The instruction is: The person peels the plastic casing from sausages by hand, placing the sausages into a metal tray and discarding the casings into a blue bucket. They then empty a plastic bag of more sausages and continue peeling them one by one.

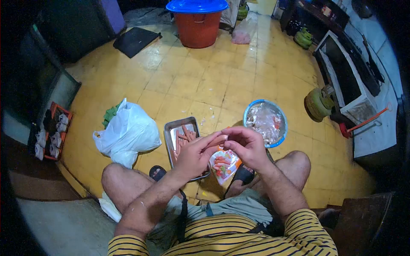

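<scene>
A sausage (220,140) is pinched between the left hand (197,154) and the right hand (247,149), pretty much right above the packet (224,164), with more sausages lying in the metal tray (167,135) alongside.

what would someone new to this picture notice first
The big red tub with its bright blue lid, at the top of the view on the yellow tiled floor, probably draws the eye first. Next come the bulging white plastic bag at left and the blue-rimmed basin right of the hands.
</scene>
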`<state>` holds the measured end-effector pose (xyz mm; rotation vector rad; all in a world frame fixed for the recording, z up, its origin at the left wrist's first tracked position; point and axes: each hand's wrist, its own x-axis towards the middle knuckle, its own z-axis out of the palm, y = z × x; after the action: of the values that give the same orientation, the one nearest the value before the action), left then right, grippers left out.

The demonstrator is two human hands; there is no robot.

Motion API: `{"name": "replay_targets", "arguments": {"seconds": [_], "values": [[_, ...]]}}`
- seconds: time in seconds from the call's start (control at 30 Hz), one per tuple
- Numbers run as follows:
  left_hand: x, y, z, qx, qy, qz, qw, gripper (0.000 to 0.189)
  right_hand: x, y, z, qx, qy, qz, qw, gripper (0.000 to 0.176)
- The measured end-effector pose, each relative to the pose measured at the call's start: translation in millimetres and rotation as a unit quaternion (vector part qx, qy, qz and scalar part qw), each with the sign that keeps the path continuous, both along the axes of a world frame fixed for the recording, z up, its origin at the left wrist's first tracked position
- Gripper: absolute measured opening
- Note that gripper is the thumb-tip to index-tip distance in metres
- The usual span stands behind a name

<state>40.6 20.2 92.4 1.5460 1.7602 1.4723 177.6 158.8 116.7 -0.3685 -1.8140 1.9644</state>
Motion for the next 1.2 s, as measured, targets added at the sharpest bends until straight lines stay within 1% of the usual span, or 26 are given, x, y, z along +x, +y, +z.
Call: {"name": "replay_targets", "arguments": {"seconds": [0.03,0.1,0.13,0.17,0.23,0.3,0.37,0.4,0.43,0.47,0.5,0.53,0.57,0.6,0.63,0.67,0.7,0.73,0.77,0.83,0.87,0.93,1.0,1.07,1.13,1.2], "values": [[-1,-3,-2,-0.001,-0.003,-0.005,1.000,0.041,3,0,1,0.001,0.001,-0.001,1.000,0.022],[0,-5,-1,0.001,-0.005,-0.008,1.000,0.041,7,1,0,0.067,0.042,-0.006,0.997,0.017],[1,-6,-1,0.003,0.012,-0.008,1.000,0.042,6,-1,-5,0.046,0.072,-0.012,0.996,0.012],[2,-8,0,0.004,0.029,-0.008,1.000,0.042,7,2,-5,0.046,0.073,-0.011,0.996,0.012],[4,-11,3,0.000,0.046,-0.017,0.999,0.041,11,9,-4,0.055,0.045,0.035,0.997,0.007],[6,-11,4,-0.003,0.065,-0.028,0.997,0.040,12,4,0,0.031,0.027,0.017,0.999,0.008],[8,-10,4,-0.022,0.066,-0.013,0.997,0.041,11,0,0,0.006,0.010,-0.001,1.000,0.010],[10,-10,3,-0.022,0.068,-0.015,0.997,0.041,10,-1,-4,0.094,0.008,-0.031,0.995,0.011],[13,-11,1,-0.036,0.042,-0.013,0.998,0.038,9,-1,-7,0.181,0.006,-0.060,0.982,0.013],[17,-11,-1,-0.050,0.015,-0.010,0.999,0.037,8,0,-10,0.181,0.007,-0.062,0.982,0.013],[21,-10,-3,-0.049,0.016,-0.012,0.999,0.037,8,1,-12,0.232,0.012,-0.076,0.970,0.014],[25,-9,-6,-0.036,0.022,-0.009,0.999,0.030,7,1,-14,0.282,0.016,-0.088,0.955,0.015],[30,-7,-7,-0.022,0.027,-0.006,0.999,0.025,7,2,-15,0.282,0.016,-0.089,0.955,0.015],[35,-6,-4,-0.008,-0.019,-0.001,1.000,0.026,7,2,-15,0.277,0.023,-0.088,0.957,0.012],[34,-6,-5,-0.008,-0.019,-0.001,1.000,0.026,6,1,-15,0.271,0.030,-0.088,0.958,0.010],[31,-6,-6,-0.036,-0.036,-0.016,0.999,0.028,6,0,-15,0.271,0.030,-0.088,0.958,0.010],[30,-7,-6,-0.065,-0.053,-0.030,0.996,0.032,5,-2,-14,0.149,0.039,-0.082,0.985,0.009],[29,-7,-6,-0.065,-0.053,-0.030,0.996,0.032,4,-4,-13,0.024,0.048,-0.074,0.996,0.009],[29,-6,-6,-0.057,-0.054,-0.024,0.997,0.031,5,-1,-10,0.024,0.048,-0.074,0.996,0.009],[28,-6,-7,-0.048,-0.055,-0.018,0.997,0.031,8,9,-5,0.031,-0.009,0.012,0.999,0.013],[26,-6,-9,-0.039,-0.045,-0.016,0.998,0.032,9,11,-6,0.031,-0.009,0.012,0.999,0.013],[24,-7,-8,-0.031,-0.037,-0.014,0.999,0.032,10,15,-11,-0.014,0.026,0.065,0.997,0.018],[24,-8,1,-0.076,-0.156,-0.067,0.983,0.034,10,15,-7,-0.014,0.033,0.076,0.996,0.018],[23,-9,-3,-0.080,-0.179,-0.083,0.977,0.034,10,18,-6,-0.013,0.039,0.087,0.995,0.019],[21,-11,-7,-0.083,-0.201,-0.097,0.971,0.034,9,21,-10,0.092,0.087,0.106,0.986,0.015],[19,-11,-9,-0.042,-0.141,-0.094,0.985,0.036,9,21,-9,0.082,0.095,0.114,0.986,0.012]]}}
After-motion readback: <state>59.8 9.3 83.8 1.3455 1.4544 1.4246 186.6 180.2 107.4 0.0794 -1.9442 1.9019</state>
